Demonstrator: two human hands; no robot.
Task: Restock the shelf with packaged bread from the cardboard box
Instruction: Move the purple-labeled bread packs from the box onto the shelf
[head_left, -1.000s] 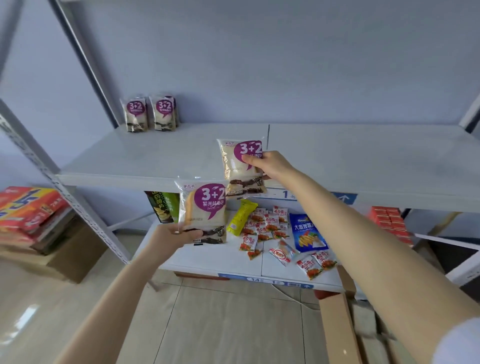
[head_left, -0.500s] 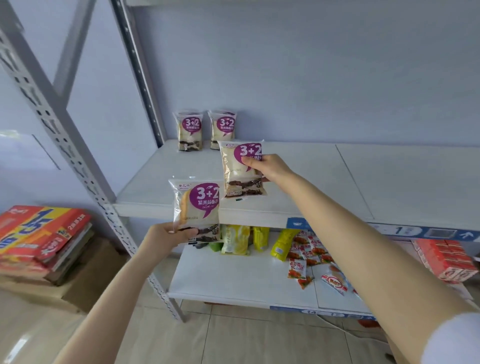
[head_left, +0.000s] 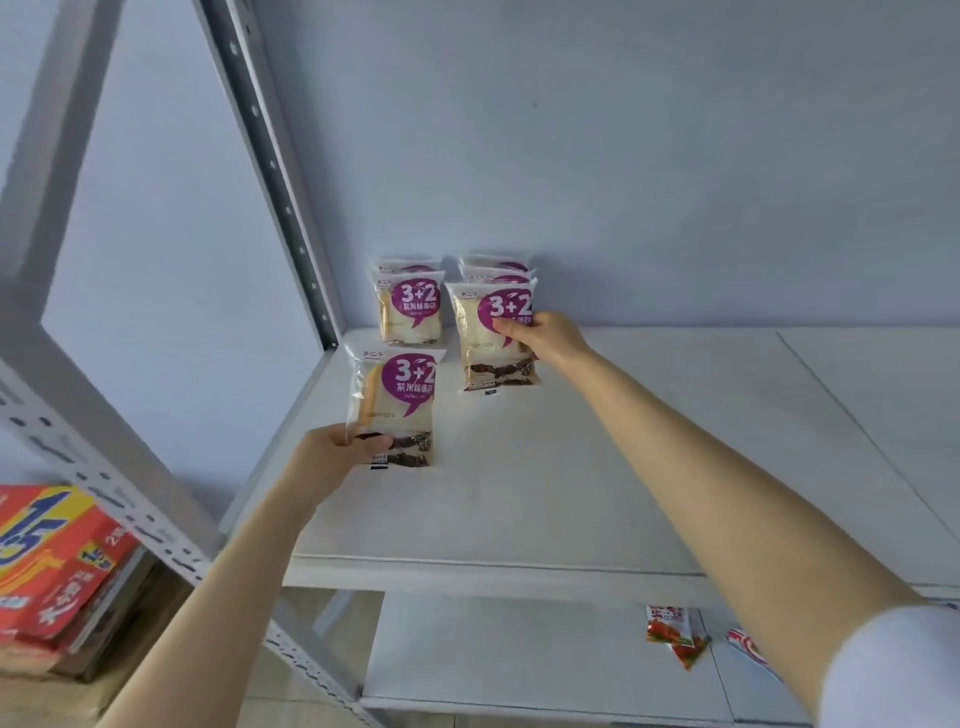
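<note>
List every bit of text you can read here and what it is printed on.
"3+2": bread pack in left hand
"3+2": bread pack in right hand
"3+2": bread pack at the wall
Chinese lines under each "3+2": too blurred
Red box: large "1", the rest unreadable
Red sachet: unreadable

We can't see the right hand's (head_left: 545, 340) palm side; its fingers cover part of the held bread pack's (head_left: 493, 338) label. That pack hides most of the right rear stack (head_left: 496, 267), only top edges show. Left hand's (head_left: 332, 454) thumb covers the lower left of its own pack (head_left: 397, 405). Red boxes (head_left: 47, 561) cut off at the left edge, print blurred. Lower-shelf red sachets (head_left: 672, 636) too small to read.
</note>
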